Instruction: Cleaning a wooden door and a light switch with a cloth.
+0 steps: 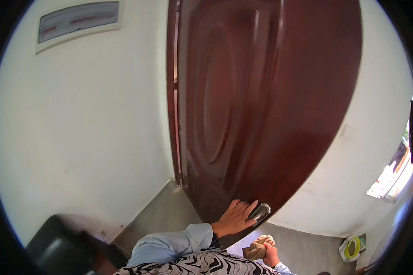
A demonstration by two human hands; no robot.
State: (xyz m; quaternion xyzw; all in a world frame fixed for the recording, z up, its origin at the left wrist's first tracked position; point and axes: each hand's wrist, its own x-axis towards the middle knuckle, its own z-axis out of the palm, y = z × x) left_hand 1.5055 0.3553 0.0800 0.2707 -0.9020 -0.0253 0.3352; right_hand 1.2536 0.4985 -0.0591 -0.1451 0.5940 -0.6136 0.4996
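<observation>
A dark red panelled door (pixel 296 86) stands at an angle before me, with its edge swung out from the frame. My left hand (pixel 235 216), in a rolled light-blue sleeve, lies over the door handle (pixel 261 215) near that edge. Thumb and forefinger sit on either side of the silver lever, most of which the palm hides. Lower down, close to my body, my right hand (pixel 271 254) grips a crumpled tan and brown cloth bundle (pixel 256 248). Whether it is a rag or gloves cannot be told.
Left of me is a black padded seat (pixel 62 244) by the white wall (pixel 89 120). A breaker panel (pixel 79 22) is set high up there. Beyond the door are a light switch (pixel 347 131), a bright window (pixel 392 175) and a lined bin with a yellow-green rim (pixel 353 247).
</observation>
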